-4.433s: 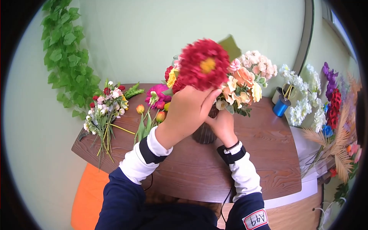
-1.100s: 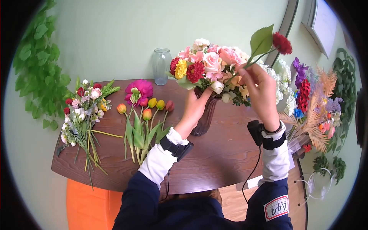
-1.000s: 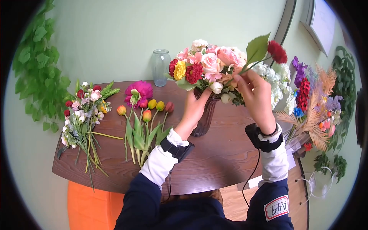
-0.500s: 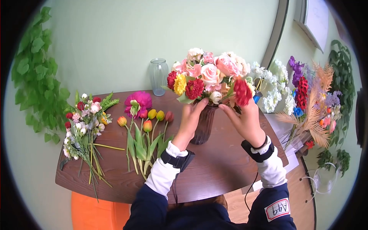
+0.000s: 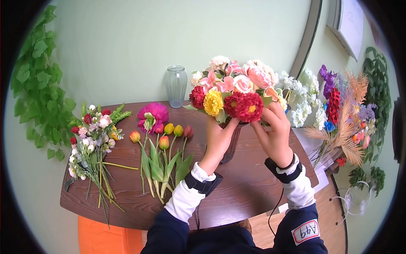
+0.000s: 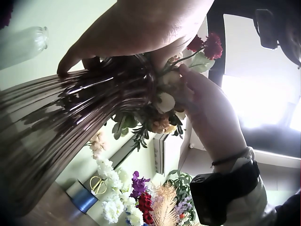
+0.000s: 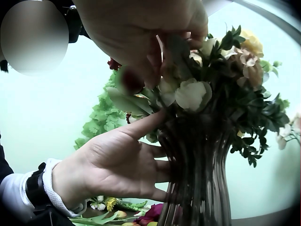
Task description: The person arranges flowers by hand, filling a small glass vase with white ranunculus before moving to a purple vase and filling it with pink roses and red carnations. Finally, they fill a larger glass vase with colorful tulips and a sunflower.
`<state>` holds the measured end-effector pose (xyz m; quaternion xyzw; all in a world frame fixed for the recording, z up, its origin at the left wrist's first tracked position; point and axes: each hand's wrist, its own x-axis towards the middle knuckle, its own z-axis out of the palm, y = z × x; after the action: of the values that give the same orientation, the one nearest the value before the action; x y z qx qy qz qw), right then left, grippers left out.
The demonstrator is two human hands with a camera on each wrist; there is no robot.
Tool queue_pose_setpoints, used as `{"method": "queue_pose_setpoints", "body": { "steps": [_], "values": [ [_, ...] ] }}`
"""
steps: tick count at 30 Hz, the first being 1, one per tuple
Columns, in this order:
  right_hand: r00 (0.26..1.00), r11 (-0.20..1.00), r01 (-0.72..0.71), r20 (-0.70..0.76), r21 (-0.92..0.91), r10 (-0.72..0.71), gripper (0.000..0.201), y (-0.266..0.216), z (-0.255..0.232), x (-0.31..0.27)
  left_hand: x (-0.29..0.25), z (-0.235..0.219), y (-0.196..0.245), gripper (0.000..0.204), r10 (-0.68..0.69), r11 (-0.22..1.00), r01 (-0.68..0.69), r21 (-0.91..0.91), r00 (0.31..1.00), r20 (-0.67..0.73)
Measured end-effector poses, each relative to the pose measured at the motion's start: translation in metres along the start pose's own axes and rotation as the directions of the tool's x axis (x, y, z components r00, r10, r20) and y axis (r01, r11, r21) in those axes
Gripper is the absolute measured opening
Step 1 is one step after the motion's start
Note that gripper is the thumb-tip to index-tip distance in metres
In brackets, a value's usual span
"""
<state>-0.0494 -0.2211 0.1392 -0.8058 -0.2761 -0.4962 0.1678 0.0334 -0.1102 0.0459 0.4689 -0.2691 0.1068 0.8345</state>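
Observation:
A dark ribbed glass vase (image 5: 230, 151) (image 6: 51, 122) (image 7: 200, 165) holds a full bouquet of pink roses (image 5: 243, 84), cream blooms and a yellow flower (image 5: 213, 103). The left hand (image 5: 218, 142) (image 6: 136, 30) (image 7: 110, 165) grips the vase just under its rim, thumb at the rim. At the bouquet's front right, the right hand (image 5: 275, 133) (image 6: 211, 113) (image 7: 141, 35) has thumb and fingers pinched on the stem of a red flower (image 5: 248, 107) (image 6: 213, 46). That bloom faces the head camera, beside another red one. The stem's lower end is hidden.
Tulips (image 5: 164, 142) and a magenta flower (image 5: 153, 117) lie left of the vase, with a mixed bunch (image 5: 91, 142) farther left. A clear glass vase (image 5: 176, 86) stands behind. White blossoms (image 5: 301, 110) and dried leaves (image 5: 351, 144) are at the right.
The right hand has come down and left with the red flower, from the bouquet's upper right to its front. The left hand stays at the vase's neck.

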Motion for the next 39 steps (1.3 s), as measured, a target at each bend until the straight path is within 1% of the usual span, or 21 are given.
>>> {"method": "queue_pose_setpoints", "body": {
  "steps": [3,4,7,11,13,16,19,21,22,24,25,27,28,30,31,32,33,34,36,37,39],
  "values": [
    [0.998,0.997,-0.058,0.031,-0.051,0.059,0.021,0.007,0.001,-0.008,0.0,0.003,0.006,0.035,0.051,0.999,-0.051,0.009,0.998,-0.031],
    [0.995,0.991,-0.076,0.057,-0.108,0.082,0.021,0.009,0.001,-0.01,0.0,0.004,0.009,0.035,0.052,0.999,-0.051,0.008,0.998,-0.031],
    [0.997,0.992,-0.07,0.027,-0.106,0.073,0.021,0.01,0.004,-0.013,-0.001,0.004,0.017,0.04,0.051,0.998,-0.051,-0.046,0.999,0.0],
    [0.999,0.989,-0.039,0.025,-0.141,0.043,0.019,0.008,-0.001,-0.014,-0.001,0.002,0.018,0.046,-0.039,0.995,0.041,-0.087,0.999,0.026],
    [0.988,0.988,-0.153,0.002,-0.014,0.153,0.02,0.009,-0.003,-0.016,-0.001,0.002,0.017,0.05,-0.07,0.992,0.071,-0.108,0.997,0.02],
    [0.989,0.991,-0.132,-0.069,-0.002,0.132,0.021,0.011,-0.002,-0.013,-0.001,-0.001,0.016,0.051,-0.129,0.987,0.13,-0.096,0.991,0.022],
    [0.988,0.994,-0.105,-0.118,-0.017,0.103,0.021,0.011,0.0,-0.011,0.002,-0.007,0.017,0.053,-0.094,0.995,0.095,-0.012,0.993,0.076],
    [0.99,0.993,-0.108,-0.091,-0.035,0.105,0.022,0.013,-0.001,-0.012,0.0,-0.014,0.025,0.032,-0.235,0.967,0.2,0.157,0.939,0.251],
    [0.992,0.992,-0.113,-0.064,-0.055,0.109,0.022,0.014,-0.001,-0.013,0.0,-0.017,0.025,0.032,-0.233,0.967,0.198,0.158,0.94,0.248],
    [0.991,0.99,-0.127,-0.052,-0.055,0.124,0.023,0.015,-0.001,-0.015,0.001,-0.024,0.018,0.031,-0.176,0.923,0.043,0.383,0.932,0.318],
    [0.989,0.988,-0.142,-0.04,-0.057,0.14,0.023,0.015,0.0,-0.016,0.001,-0.026,0.011,0.031,-0.174,0.923,0.043,0.384,0.933,0.315],
    [0.99,0.99,-0.137,-0.05,-0.039,0.135,0.023,0.015,0.0,-0.018,0.002,-0.028,-0.002,0.056,-0.098,0.847,-0.054,0.528,0.962,0.255],
    [0.989,0.99,-0.136,-0.062,-0.022,0.135,0.024,0.015,0.001,-0.018,0.003,-0.028,-0.006,0.056,-0.097,0.848,-0.053,0.527,0.963,0.252],
    [0.988,0.991,-0.134,-0.082,0.007,0.134,0.024,0.009,0.001,-0.014,0.004,-0.026,-0.005,0.051,0.033,0.852,-0.158,0.499,0.968,0.25],
    [0.985,0.99,-0.134,-0.105,0.036,0.137,0.024,0.007,0.001,-0.013,0.003,-0.024,0.001,0.051,0.031,0.852,-0.156,0.5,0.968,0.249],
    [0.985,0.99,-0.137,-0.105,0.038,0.14,0.024,0.008,0.003,-0.014,0.0,-0.022,0.008,0.046,0.022,0.796,-0.165,0.582,0.97,0.244],
    [0.979,0.982,-0.161,-0.11,0.1,0.172,0.024,0.011,0.004,-0.015,-0.002,-0.02,0.016,0.042,0.014,0.733,-0.173,0.658,0.971,0.239],
    [0.972,0.97,-0.185,-0.113,0.16,0.204,0.024,0.014,0.004,-0.015,-0.002,-0.018,0.018,0.042,0.011,0.732,-0.172,0.659,0.97,0.241],
    [0.97,0.97,-0.182,-0.131,0.161,0.204,0.024,0.019,0.004,-0.017,-0.003,-0.014,0.019,0.055,0.026,0.663,-0.19,0.724,0.972,0.232],
    [0.959,0.951,-0.225,-0.124,0.214,0.255,0.022,0.022,0.004,-0.018,-0.003,-0.015,0.017,0.052,-0.127,0.568,-0.111,0.816,0.967,0.219],
    [0.945,0.928,-0.268,-0.117,0.26,0.306,0.021,0.026,0.005,-0.023,-0.004,-0.014,0.02,0.051,-0.112,0.585,-0.12,0.802,0.968,0.226]
  ]
}}
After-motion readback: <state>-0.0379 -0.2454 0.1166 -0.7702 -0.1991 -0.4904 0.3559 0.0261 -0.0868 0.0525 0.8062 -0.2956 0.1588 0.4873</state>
